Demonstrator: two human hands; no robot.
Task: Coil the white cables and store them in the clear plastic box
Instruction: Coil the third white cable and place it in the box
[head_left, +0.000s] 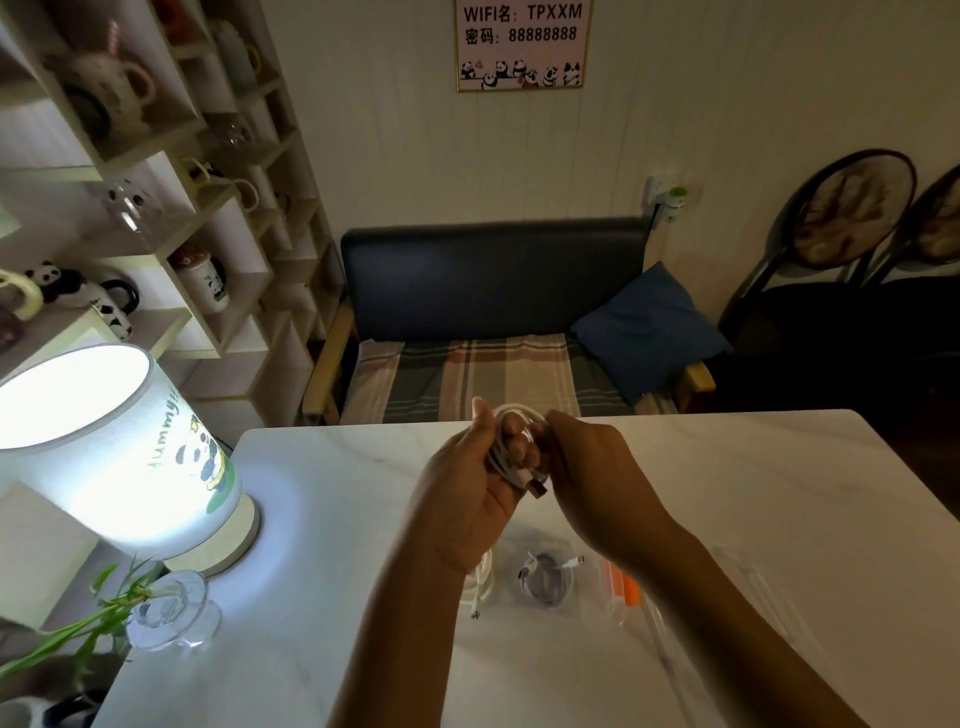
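My left hand (475, 488) holds a coiled white cable (511, 457) above the white marble table (337, 519), fingers through the loops. My right hand (587, 467) pinches the same coil from the right; a USB plug (539, 488) sticks out below. On the table beneath my wrists lie a second coiled cable (545, 579) and another white coil (480, 584), partly hidden by my left wrist. The clear plastic box (737, 613) lies at the right, largely hidden by my right forearm, with an orange part (628, 590) near it.
A lit lamp with a panda print (119, 452) stands at the table's left edge, a glass vase with green stems (166, 613) in front of it. A shelf of mugs (171, 208) is at left, a dark sofa (493, 322) beyond the table, chairs (857, 249) at right.
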